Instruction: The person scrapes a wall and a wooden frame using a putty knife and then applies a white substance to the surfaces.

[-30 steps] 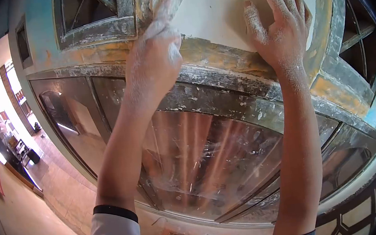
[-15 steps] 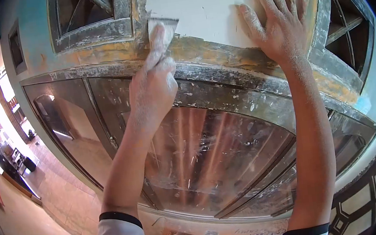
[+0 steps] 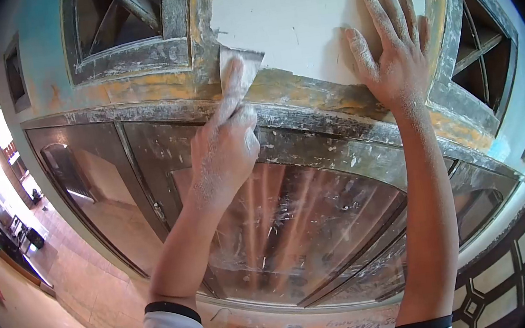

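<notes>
Dust coats both forearms, which reach upward side by side against a weathered frame (image 3: 333,101). The left hand (image 3: 225,152) is raised with the wrist bent slightly, its fingers (image 3: 231,90) curled round the handle of a putty knife (image 3: 237,63), the index finger stretched straight along the back of the blade. The blade is a flat, pale trapezoid of thin metal, smeared with filler, and it lies against the lower left corner of the white panel (image 3: 304,17), right where that panel meets the frame. The right hand (image 3: 397,64) is pressed flat on the panel's lower right part, fingers spread wide and pointing up, thumb angled out to the left, holding nothing. Both hands are powdered white.

The panel is smooth and matt with a few fine scratches. The frame under it is rough, its grey paint flaking away to patches of orange-brown and speckled with white spatter. Below runs a glass pane (image 3: 295,225), glossy, streaked and flecked, curved by the lens. To either side sit openings with dark crossed bars (image 3: 123,18), set in teal-painted surrounds. A dark cuff (image 3: 172,307) edges the grey left sleeve.
</notes>
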Demonstrator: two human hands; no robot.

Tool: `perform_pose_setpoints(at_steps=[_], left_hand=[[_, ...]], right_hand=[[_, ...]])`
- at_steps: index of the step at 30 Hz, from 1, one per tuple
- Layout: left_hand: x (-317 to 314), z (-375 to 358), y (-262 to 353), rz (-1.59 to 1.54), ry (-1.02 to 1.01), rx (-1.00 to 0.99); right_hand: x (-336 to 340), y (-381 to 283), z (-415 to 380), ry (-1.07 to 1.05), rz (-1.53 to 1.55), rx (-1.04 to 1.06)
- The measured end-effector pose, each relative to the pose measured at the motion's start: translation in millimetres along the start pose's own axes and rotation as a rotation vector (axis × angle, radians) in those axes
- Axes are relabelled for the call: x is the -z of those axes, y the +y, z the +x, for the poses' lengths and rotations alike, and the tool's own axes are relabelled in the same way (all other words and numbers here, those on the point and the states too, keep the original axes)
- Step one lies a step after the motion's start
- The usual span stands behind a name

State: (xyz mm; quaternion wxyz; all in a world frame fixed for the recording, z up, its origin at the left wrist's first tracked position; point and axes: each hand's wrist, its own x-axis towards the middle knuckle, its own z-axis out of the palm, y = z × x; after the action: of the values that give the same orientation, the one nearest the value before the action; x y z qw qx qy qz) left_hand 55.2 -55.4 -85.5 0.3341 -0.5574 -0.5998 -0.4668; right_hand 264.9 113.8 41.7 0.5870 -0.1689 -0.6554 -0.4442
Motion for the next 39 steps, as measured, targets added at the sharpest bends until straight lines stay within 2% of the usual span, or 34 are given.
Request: perform_pose_setpoints(at_steps=[5, 7, 8, 11, 15, 19, 23, 27, 29, 30, 31, 33, 36, 39], left_hand=[[14, 52, -2, 0.019, 0.051, -0.098], [19, 42, 4, -0.003, -0.118, 0.052], [9, 28, -2, -0.010, -0.006, -0.032], [6, 8, -8, -0.019, -0.039, -0.019], [13, 59, -9, 0.039, 0.075, -0.175], [14, 72, -5, 0.092, 0.056, -0.109], [6, 22, -7, 0.000, -0.010, -0.129], [12, 49, -5, -0.039, 0.020, -0.153], [23, 67, 2, 0.003, -0.022, -0.118], [32, 67, 13, 0.084, -0.159, 0.034], [27, 61, 10, 0.084, -0.165, 0.030], [10, 44, -5, -0.005, 0.005, -0.116], [5, 14, -8, -0.011, -0.008, -0.109], [10, 42, -3, -0.026, 0.049, -0.154]], right_hand=[[2, 0, 0, -0.019, 0.016, -0.024], [2, -1, 1, -0.010, 0.017, -0.021], [2, -1, 1, -0.003, 0.019, -0.017], [-2, 3, 0, 0.020, -0.003, -0.012], [-2, 4, 0, 0.035, -0.005, -0.002], [-1, 8, 0, 0.038, -0.003, 0.008], [0, 6, 0, 0.049, 0.015, -0.011], [0, 4, 1, 0.063, 0.023, -0.012], [-1, 5, 1, 0.062, 0.020, -0.007], [-1, 6, -1, 0.067, 0.010, -0.008], [-1, 6, -1, 0.064, 0.009, -0.015], [-1, 6, -1, 0.067, 0.031, -0.013], [1, 3, 2, 0.097, 0.054, 0.024], [3, 0, 0, 0.057, 0.008, -0.031]])
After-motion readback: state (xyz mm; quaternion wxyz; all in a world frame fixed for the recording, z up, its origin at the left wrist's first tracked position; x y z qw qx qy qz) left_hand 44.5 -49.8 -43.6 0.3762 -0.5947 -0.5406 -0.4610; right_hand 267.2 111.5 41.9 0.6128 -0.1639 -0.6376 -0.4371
